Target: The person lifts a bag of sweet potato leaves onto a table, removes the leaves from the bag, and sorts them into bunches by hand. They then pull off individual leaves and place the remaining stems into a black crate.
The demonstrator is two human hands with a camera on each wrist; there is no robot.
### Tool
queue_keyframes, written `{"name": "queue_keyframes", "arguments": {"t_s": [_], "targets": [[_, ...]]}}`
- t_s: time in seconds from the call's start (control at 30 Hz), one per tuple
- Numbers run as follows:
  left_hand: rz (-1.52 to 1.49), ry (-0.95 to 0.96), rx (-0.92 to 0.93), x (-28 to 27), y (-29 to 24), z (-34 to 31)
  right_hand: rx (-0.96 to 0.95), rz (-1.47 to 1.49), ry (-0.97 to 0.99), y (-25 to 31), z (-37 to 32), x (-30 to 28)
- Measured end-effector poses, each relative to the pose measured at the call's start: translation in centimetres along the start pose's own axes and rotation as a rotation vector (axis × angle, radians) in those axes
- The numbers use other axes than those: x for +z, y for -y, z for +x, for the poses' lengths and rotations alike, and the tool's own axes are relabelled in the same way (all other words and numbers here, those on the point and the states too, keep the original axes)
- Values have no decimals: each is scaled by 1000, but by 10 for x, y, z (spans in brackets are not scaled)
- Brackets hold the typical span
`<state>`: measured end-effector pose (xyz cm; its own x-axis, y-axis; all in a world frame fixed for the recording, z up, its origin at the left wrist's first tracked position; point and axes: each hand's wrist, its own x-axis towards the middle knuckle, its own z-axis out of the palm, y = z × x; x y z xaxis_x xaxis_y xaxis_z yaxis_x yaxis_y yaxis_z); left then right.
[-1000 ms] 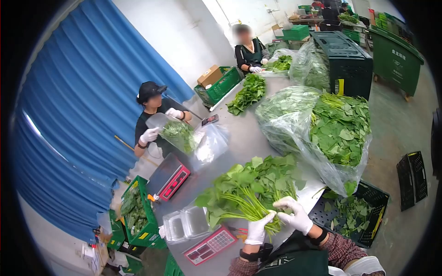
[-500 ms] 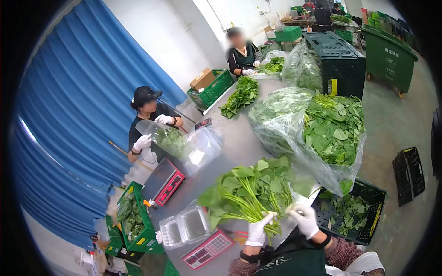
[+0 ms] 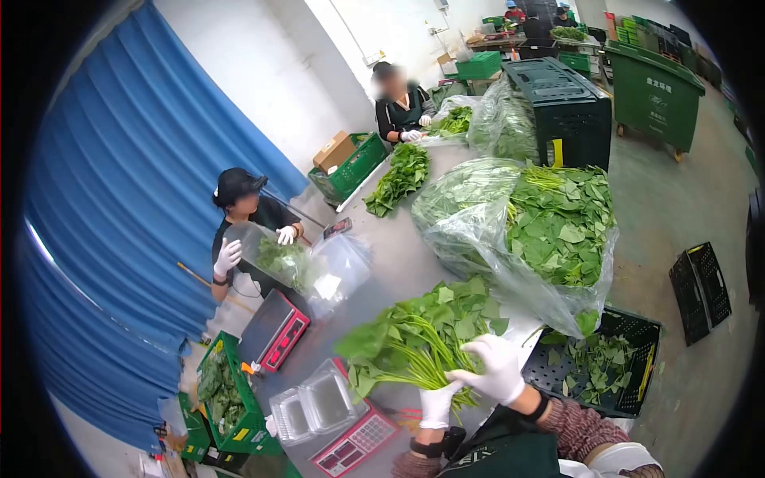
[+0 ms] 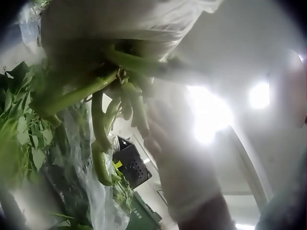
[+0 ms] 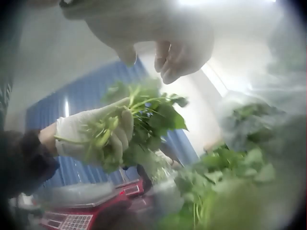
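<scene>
In the head view a bunch of leafy green stems [image 3: 418,334] lies over the near part of the table, leaves pointing away. My gloved left hand [image 3: 437,406] grips the bunch around its lower stems; the right wrist view shows the fingers of this left hand [image 5: 103,132] curled round them. Cut stem ends [image 4: 100,158] hang below the glove in the left wrist view. My gloved right hand [image 3: 496,370] is just right of the stems, thumb and fingers apart. Nothing shows between the fingers of the right hand [image 5: 158,43] in its own wrist view.
Left of the bunch are clear plastic boxes [image 3: 311,405] and a red scale [image 3: 355,442]. A large plastic bag of greens [image 3: 558,231] stands beyond; a black crate [image 3: 637,362] with loose leaves sits at right. A person [image 3: 243,211] across the table handles a bag of greens.
My right hand drew back to the right from the stems, then came back over them with its fingers spread. The left hand keeps its grip. The person across moved one hand on the bag.
</scene>
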<state>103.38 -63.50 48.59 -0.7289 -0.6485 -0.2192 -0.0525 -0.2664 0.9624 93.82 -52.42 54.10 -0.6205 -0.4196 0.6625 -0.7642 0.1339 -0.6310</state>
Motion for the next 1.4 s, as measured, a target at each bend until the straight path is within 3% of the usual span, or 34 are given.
{"name": "queue_keyframes", "arguments": {"t_s": [0.07,0.13,0.2,0.27,0.33,0.4,0.47,0.53,0.6,0.67,0.7,0.73,0.77,0.8,0.83,0.87,0.93,0.97,1.0,1.03,1.13,1.2,1.27,1.4], "targets": [[-122,-90,172,13,-6,-5,42,-206,252,10,15,8],[-121,-70,172,4,-6,-6,88,-200,307,5,11,15],[-15,-29,37,-12,6,-1,122,-196,371,-8,3,27],[-48,-53,-9,-14,-2,-8,135,55,250,-23,-16,35],[-225,0,-137,-21,4,-7,155,94,264,-20,-21,33],[-259,10,-157,-22,8,-7,517,442,283,-12,-23,26],[-324,62,-185,-20,10,-5,476,506,284,-15,-23,23],[-404,66,-233,-12,9,-6,412,595,186,-15,-30,22],[-481,68,-282,-2,3,-9,306,502,132,-22,-39,18],[-458,-44,-322,9,-9,-11,156,259,-64,-15,-42,-1],[-515,-24,-312,-3,0,1,181,254,-187,-12,-42,-14],[-493,-47,-291,-9,-4,5,284,246,-212,-21,-49,-28],[-503,-43,-305,-14,-9,6,587,524,-431,-27,-55,-35],[-514,-37,-314,-19,-15,8,630,361,-457,-42,-52,-56],[-478,-51,-289,-23,-15,9,927,733,-727,-56,-49,-66],[-484,-50,-281,-25,-14,9,1110,958,-859,-75,-57,-71],[-365,24,-243,-27,-12,7,1151,900,-598,-78,-58,-70],[-332,69,-253,-25,-12,4,1054,725,-348,-73,-58,-64],[-331,79,-255,-21,-14,2,874,721,-169,-60,-50,-56],[-331,113,-282,-17,-15,-1,809,708,-51,-49,-38,-48],[-307,168,-349,-10,-20,-11,500,756,21,-36,0,-11],[-345,249,-355,-12,-18,-14,500,751,64,-19,27,-8],[-354,265,-396,-14,-24,-20,566,638,322,-16,42,-3],[-473,310,-442,-22,-23,-25,555,981,360,-32,42,13]]}}
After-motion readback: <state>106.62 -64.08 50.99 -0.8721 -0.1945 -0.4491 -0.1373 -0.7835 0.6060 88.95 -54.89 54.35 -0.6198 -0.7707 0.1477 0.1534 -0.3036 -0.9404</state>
